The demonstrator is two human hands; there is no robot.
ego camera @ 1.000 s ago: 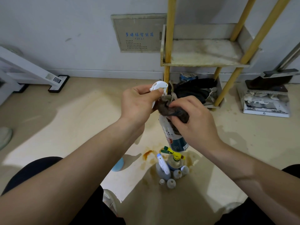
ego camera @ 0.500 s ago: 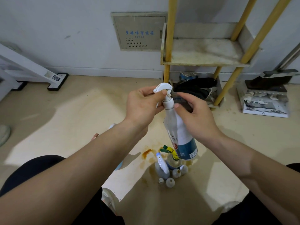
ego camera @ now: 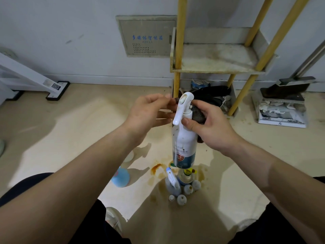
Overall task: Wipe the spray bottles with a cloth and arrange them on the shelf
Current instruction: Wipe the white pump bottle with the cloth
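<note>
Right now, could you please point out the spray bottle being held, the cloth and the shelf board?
spray bottle (ego camera: 184, 138), head view, on its white body.
cloth (ego camera: 198, 115), head view, on the dark bunch behind the bottle neck.
shelf board (ego camera: 218, 58), head view, on its bare stained top.

White spray bottle (ego camera: 184, 138), teal band; yellow-posted shelf (ego camera: 218, 59)
</note>
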